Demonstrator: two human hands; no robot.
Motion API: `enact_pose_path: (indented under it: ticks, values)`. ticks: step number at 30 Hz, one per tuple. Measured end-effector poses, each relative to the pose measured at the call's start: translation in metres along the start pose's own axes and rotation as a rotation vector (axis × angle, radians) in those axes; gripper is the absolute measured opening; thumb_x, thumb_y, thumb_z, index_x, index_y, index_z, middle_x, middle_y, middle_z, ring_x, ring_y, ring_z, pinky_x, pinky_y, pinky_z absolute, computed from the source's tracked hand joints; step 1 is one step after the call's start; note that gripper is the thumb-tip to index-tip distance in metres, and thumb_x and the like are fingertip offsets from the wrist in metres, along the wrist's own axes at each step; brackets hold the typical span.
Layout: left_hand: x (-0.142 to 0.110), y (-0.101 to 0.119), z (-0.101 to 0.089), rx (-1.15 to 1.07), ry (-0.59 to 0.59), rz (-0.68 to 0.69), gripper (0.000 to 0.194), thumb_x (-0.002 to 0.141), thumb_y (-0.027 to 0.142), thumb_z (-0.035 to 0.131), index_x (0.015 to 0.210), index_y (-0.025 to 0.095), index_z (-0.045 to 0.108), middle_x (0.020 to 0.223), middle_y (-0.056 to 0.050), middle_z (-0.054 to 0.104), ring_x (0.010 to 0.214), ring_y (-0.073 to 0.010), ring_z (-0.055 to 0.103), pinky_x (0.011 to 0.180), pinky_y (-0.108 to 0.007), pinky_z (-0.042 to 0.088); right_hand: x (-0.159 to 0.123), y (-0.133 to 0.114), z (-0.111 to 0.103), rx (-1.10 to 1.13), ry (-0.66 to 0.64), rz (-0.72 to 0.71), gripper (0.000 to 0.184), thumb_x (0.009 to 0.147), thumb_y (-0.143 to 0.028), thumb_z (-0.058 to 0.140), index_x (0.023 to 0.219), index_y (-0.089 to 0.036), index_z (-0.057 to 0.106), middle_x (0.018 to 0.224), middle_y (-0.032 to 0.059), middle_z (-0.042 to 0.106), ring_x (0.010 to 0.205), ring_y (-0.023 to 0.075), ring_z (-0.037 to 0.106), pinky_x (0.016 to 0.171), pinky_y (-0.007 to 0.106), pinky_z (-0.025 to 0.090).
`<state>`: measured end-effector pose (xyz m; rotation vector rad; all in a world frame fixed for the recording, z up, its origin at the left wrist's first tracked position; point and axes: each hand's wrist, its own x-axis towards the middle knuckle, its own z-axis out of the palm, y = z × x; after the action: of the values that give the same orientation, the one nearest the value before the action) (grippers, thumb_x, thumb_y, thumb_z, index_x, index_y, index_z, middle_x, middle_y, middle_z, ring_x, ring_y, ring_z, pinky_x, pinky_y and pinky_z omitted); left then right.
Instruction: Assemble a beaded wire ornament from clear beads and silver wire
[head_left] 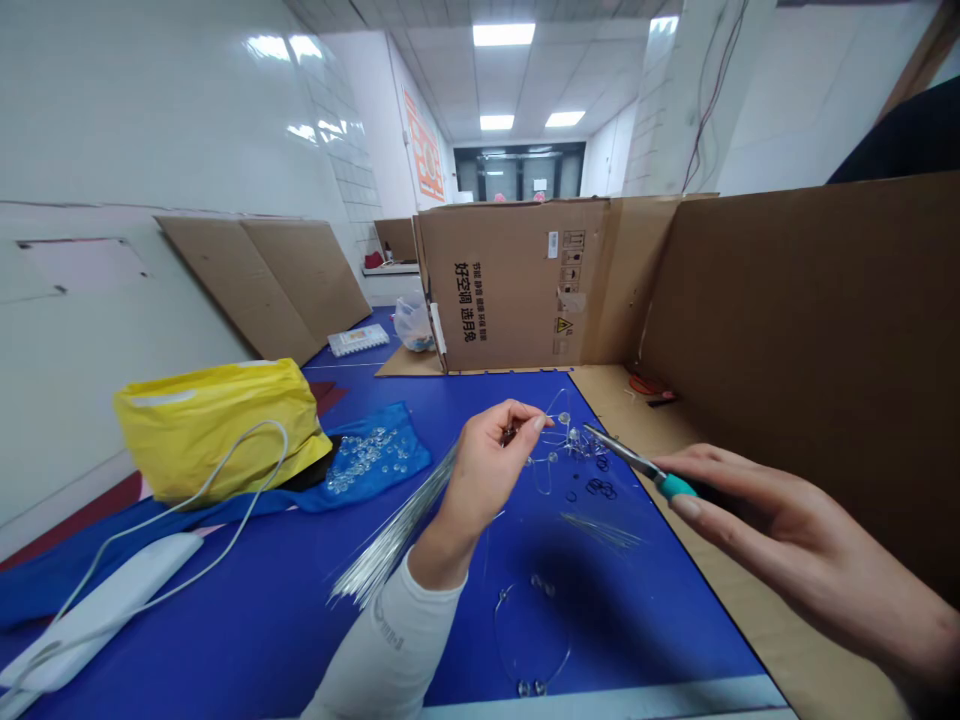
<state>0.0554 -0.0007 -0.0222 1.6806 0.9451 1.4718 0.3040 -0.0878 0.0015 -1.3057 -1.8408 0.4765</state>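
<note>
My left hand is closed in a pinch on a thin wire piece bent into loops with clear beads on it. My right hand grips pliers with a teal handle, their jaws pointing left toward the beaded wire. Whether the jaws touch it I cannot tell. Below them lie small black rings and a few thin loose wires. A bundle of straight silvery wires lies beneath my left forearm. Nearer me rests a wire ring with clear beads.
Clear beads lie on blue cloth beside a yellow bag. A white power strip with its cord is at the left. Cardboard walls stand behind and to the right. A white segmented box and plastic bag sit farther back.
</note>
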Motion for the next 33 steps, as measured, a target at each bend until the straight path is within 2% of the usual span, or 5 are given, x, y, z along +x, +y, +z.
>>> enact_pose_path:
  ticks: [3,6,12,23,33]
  values:
    - [-0.005,0.004,0.004,0.151,0.057,0.133,0.015,0.092,0.024,0.065,0.083,0.016,0.074,0.071,0.000,0.068,0.061,-0.0115,0.054,0.058,-0.023,0.039,0.006,-0.010,0.005,-0.066,-0.035,-0.023,0.046,0.092,-0.063,0.064,0.114,-0.028,0.083,0.106,0.0102,0.079,0.105,0.0317,0.074,0.088,0.044,0.063]
    - [-0.009,0.007,0.007,0.238,0.098,0.236,0.014,0.093,0.021,0.064,0.083,0.016,0.073,0.067,0.000,0.067,0.057,-0.0109,0.055,0.055,-0.022,0.039,0.012,-0.013,0.007,-0.129,-0.051,-0.048,0.045,0.095,-0.059,0.060,0.118,-0.027,0.081,0.102,0.0108,0.077,0.101,0.0309,0.073,0.081,0.042,0.063]
    - [-0.013,0.008,0.010,0.277,0.115,0.338,0.014,0.094,0.018,0.063,0.085,0.017,0.074,0.073,-0.002,0.072,0.063,-0.0132,0.062,0.058,-0.022,0.044,0.013,-0.013,0.004,-0.193,-0.055,-0.061,0.046,0.095,-0.058,0.060,0.120,-0.024,0.080,0.097,0.0106,0.073,0.094,0.0284,0.072,0.078,0.041,0.062]
    - [-0.014,0.009,0.013,0.229,0.096,0.260,0.013,0.091,0.019,0.066,0.083,0.019,0.077,0.074,-0.004,0.073,0.064,-0.0162,0.060,0.063,-0.026,0.044,0.014,-0.008,0.006,-0.196,-0.051,-0.124,0.043,0.096,-0.057,0.060,0.122,-0.030,0.080,0.099,0.0100,0.077,0.094,0.0291,0.074,0.074,0.039,0.064]
    - [-0.014,0.009,0.014,0.212,0.073,0.250,0.015,0.092,0.019,0.066,0.082,0.019,0.076,0.072,-0.003,0.072,0.064,-0.0159,0.058,0.062,-0.026,0.041,0.012,-0.005,0.006,-0.197,-0.046,-0.146,0.042,0.097,-0.058,0.060,0.123,-0.031,0.079,0.102,0.0086,0.080,0.102,0.0309,0.075,0.081,0.041,0.064]
